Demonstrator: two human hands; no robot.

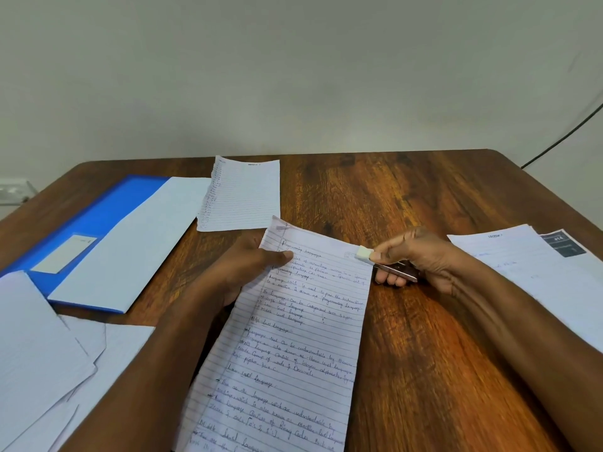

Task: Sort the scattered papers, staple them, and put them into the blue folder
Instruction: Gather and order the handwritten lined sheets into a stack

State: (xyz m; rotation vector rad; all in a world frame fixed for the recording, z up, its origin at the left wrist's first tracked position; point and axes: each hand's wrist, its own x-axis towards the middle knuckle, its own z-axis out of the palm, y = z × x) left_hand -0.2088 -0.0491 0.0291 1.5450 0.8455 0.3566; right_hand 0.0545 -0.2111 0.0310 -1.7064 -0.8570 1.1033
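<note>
Now our right hand [421,259] grips the stapler [385,264] over the handwritten sheets' [300,327] top right corner, while left-hand fingers [277,257] pinch their opposite edge.

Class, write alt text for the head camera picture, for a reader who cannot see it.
A person's right hand clamps a small stapler on the top corner of handwritten lined pages that the left hand holds. A blue folder and loose papers lie on the wooden table.
</note>
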